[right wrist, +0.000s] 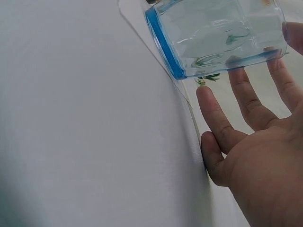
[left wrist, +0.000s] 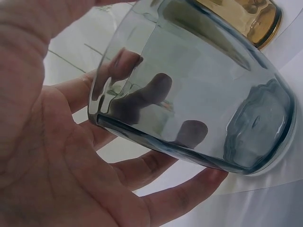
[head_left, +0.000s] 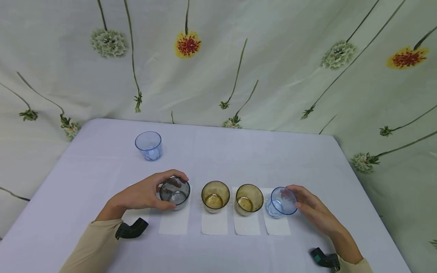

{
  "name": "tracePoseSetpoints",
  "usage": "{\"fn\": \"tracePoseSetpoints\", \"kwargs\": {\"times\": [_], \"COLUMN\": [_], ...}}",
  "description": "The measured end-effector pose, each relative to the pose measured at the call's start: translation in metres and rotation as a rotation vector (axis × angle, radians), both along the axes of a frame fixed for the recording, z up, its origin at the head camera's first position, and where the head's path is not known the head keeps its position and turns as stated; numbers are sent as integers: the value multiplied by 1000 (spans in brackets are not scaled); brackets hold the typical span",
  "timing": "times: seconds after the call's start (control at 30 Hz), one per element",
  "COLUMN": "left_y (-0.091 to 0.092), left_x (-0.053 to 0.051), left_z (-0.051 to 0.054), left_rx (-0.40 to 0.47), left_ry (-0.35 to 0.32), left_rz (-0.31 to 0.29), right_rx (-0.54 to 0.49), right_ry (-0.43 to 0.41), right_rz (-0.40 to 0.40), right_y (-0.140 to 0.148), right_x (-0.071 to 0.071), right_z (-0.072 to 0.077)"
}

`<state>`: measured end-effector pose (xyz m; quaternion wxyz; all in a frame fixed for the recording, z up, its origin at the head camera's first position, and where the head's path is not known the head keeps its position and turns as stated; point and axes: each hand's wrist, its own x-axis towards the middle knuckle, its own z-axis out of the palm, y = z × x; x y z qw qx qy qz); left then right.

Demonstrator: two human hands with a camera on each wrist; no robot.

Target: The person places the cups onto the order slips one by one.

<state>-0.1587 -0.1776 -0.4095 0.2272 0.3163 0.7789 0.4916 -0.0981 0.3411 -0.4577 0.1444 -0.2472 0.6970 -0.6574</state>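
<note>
In the head view my left hand [head_left: 145, 193] holds a grey glass [head_left: 175, 192] around its side, thumb in front and fingers behind. The left wrist view shows several fingers through the smoky wall of this glass [left wrist: 199, 94]. At the right end of the row, my right hand [head_left: 315, 210] holds a blue glass [head_left: 281, 203] near its rim with thumb and fingertips. The right wrist view shows that blue glass [right wrist: 218, 38] with fingertips against its side. Two amber glasses, a left one [head_left: 215, 197] and a right one [head_left: 249, 200], stand upright between my hands.
Another blue glass [head_left: 149, 146] stands at the back left of the white-covered table [head_left: 239, 151]. Several white paper rectangles, one of them a middle sheet [head_left: 214, 224], lie in a row under the glasses. A flower-print cloth [head_left: 273, 76] hangs behind the table.
</note>
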Motion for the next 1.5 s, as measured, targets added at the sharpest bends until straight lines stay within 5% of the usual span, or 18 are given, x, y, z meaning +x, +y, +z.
{"fn": "tracePoseSetpoints", "kwargs": {"times": [0.63, 0.97, 1.2, 1.5], "left_y": [-3, -4, -11, -28], "left_x": [0, 1, -1, 0], "left_z": [-4, -2, 3, 18], "left_rx": [22, 2, 20, 3], "left_ry": [-38, -28, 10, 45], "left_rz": [-28, 5, 71, 242], "right_rx": [-6, -15, -6, -11], "right_ry": [22, 26, 10, 34], "right_rz": [-2, 9, -2, 5], "right_y": [-4, -5, -2, -3], "right_x": [2, 2, 2, 1], "right_z": [3, 4, 2, 3]}}
